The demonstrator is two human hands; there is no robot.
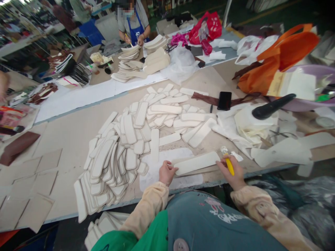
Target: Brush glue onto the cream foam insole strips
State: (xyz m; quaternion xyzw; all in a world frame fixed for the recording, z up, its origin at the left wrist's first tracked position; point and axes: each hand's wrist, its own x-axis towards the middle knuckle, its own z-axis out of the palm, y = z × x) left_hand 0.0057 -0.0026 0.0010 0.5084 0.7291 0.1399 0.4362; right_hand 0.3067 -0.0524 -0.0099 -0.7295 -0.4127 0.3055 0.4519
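Observation:
My left hand [166, 172] presses down on the left end of a long cream strip [196, 163] that lies flat near the table's front edge, on a whitish sheet [167, 157]. My right hand [231, 169] grips a yellow-handled brush [228, 161] whose bristles rest at the strip's right end. Left of my hands spreads a big heap of cream strips [125, 146], laid out overlapping.
A black phone [224, 100] and a black shoe last [272, 106] lie at the right, beside orange bags [277, 57] and white cut pieces [251, 129]. Brown card squares [28, 188] cover the left. A person in a blue apron [134, 26] works across the table.

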